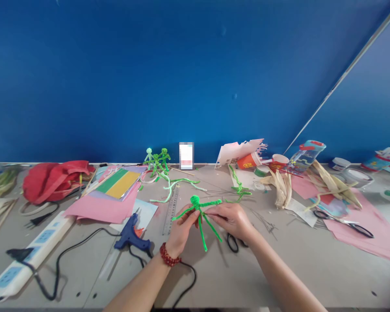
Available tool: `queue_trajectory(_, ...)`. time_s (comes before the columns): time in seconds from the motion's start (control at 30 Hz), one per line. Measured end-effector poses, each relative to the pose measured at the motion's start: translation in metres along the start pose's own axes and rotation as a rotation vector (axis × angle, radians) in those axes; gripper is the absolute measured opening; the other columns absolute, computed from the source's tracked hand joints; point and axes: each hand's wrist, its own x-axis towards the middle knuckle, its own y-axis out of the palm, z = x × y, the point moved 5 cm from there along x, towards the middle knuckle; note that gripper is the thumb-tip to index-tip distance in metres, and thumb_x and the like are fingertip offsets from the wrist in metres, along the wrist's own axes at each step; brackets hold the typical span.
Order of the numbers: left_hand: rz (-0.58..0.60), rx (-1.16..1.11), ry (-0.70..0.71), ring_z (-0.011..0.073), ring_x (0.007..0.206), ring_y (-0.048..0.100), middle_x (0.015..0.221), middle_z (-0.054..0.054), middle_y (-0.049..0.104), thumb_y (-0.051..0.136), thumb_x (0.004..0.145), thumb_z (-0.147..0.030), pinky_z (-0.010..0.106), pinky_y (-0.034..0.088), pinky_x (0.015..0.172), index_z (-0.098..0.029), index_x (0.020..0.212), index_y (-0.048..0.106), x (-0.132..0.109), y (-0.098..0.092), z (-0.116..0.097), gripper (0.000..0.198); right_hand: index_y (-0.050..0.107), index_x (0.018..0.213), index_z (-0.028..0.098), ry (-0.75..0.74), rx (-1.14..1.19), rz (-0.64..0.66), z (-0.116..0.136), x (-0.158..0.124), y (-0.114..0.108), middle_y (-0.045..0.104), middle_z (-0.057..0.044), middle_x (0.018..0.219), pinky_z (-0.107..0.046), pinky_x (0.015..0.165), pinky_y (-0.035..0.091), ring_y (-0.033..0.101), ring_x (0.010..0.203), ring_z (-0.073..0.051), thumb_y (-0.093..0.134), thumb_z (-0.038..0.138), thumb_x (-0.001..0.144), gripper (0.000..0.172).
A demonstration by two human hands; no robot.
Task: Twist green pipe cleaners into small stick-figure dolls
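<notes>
A bright green pipe-cleaner figure [195, 200] with a round coiled head, two arms and thin legs is held up over the middle of the table. My left hand [181, 230], with a red beaded bracelet [169, 255] at the wrist, pinches its body from below left. From the right, my right hand [231, 218] has its fingertips closed at the top of one leg, just under the arm that is wound thicker. Its exact fingertip contact is partly hidden. Behind, several finished-looking green pipe-cleaner figures [164, 156] stand close together, with loose pale green pipe cleaners [170, 186] in front.
A blue glue gun [133, 236] with a black cord lies left of my hands, near a white power strip [29, 255]. Scissors [233, 243] lie under my right wrist; another pair of scissors [344, 222] rests on pink paper [377, 236]. A ruler [171, 210] lies behind.
</notes>
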Motion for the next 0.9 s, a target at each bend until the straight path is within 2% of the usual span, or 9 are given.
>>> queue_trajectory(0.17, 0.027, 0.022, -0.051, 0.0119, 0.064, 0.055, 0.073, 0.000, 0.063, 0.073, 0.077, -0.030, 0.024, 0.042, 0.060, -0.017, 0.084, 0.066, 0.000, 0.001, 0.002, 0.016, 0.069, 0.098, 0.022, -0.035, -0.093, -0.010, 0.005, -0.002, 0.001, 0.076, -0.004, 0.083, -0.025, 0.064, 0.050, 0.069, 0.072, -0.016, 0.051, 0.023, 0.094, 0.018)
queue_trajectory(0.33, 0.054, 0.032, -0.080, 0.0115, 0.062, 0.055, 0.068, -0.001, 0.062, 0.076, 0.073, -0.029, 0.023, 0.043, 0.058, -0.017, 0.078, 0.065, -0.001, 0.002, 0.002, 0.017, 0.070, 0.098, 0.023, -0.114, -0.183, 0.019, 0.007, -0.005, 0.000, 0.075, -0.004, 0.083, -0.024, 0.060, 0.045, 0.066, 0.068, -0.015, 0.050, 0.023, 0.095, 0.020)
queue_trajectory(0.47, 0.078, 0.000, -0.156, 0.0125, 0.062, 0.058, 0.070, 0.001, 0.065, 0.078, 0.070, -0.029, 0.025, 0.045, 0.060, -0.016, 0.077, 0.067, -0.003, 0.006, 0.001, 0.019, 0.072, 0.098, 0.022, -0.075, -0.203, -0.017, 0.002, -0.007, 0.001, 0.069, -0.003, 0.068, -0.023, 0.056, 0.042, 0.061, 0.060, -0.014, 0.049, 0.029, 0.096, 0.024)
queue_trajectory(0.53, 0.094, -0.050, -0.207, 0.0128, 0.063, 0.059, 0.072, 0.002, 0.066, 0.079, 0.069, -0.028, 0.025, 0.046, 0.060, -0.016, 0.079, 0.068, -0.003, 0.008, 0.000, 0.019, 0.072, 0.098, 0.022, -0.065, -0.188, -0.046, 0.000, -0.008, 0.002, 0.067, -0.003, 0.068, -0.022, 0.055, 0.042, 0.061, 0.061, -0.014, 0.050, 0.029, 0.096, 0.023)
queue_trajectory(0.77, 0.157, -0.160, -0.299, 0.0091, 0.053, 0.054, 0.063, 0.001, 0.064, 0.077, 0.072, -0.025, 0.022, 0.041, 0.052, -0.014, 0.075, 0.068, -0.004, 0.013, 0.000, 0.015, 0.067, 0.100, 0.023, -0.160, -0.140, -0.167, 0.005, -0.009, 0.006, 0.073, -0.006, 0.087, -0.027, 0.069, 0.051, 0.066, 0.080, -0.018, 0.053, 0.020, 0.093, 0.017)
queue_trajectory(0.9, 0.144, -0.195, -0.316, 0.0097, 0.053, 0.054, 0.060, 0.001, 0.062, 0.076, 0.073, -0.026, 0.022, 0.041, 0.052, -0.014, 0.075, 0.069, -0.005, 0.013, 0.002, 0.014, 0.065, 0.103, 0.023, -0.211, -0.111, -0.162, 0.009, -0.007, 0.006, 0.074, -0.006, 0.090, -0.031, 0.075, 0.053, 0.067, 0.084, -0.019, 0.056, 0.015, 0.088, 0.019)
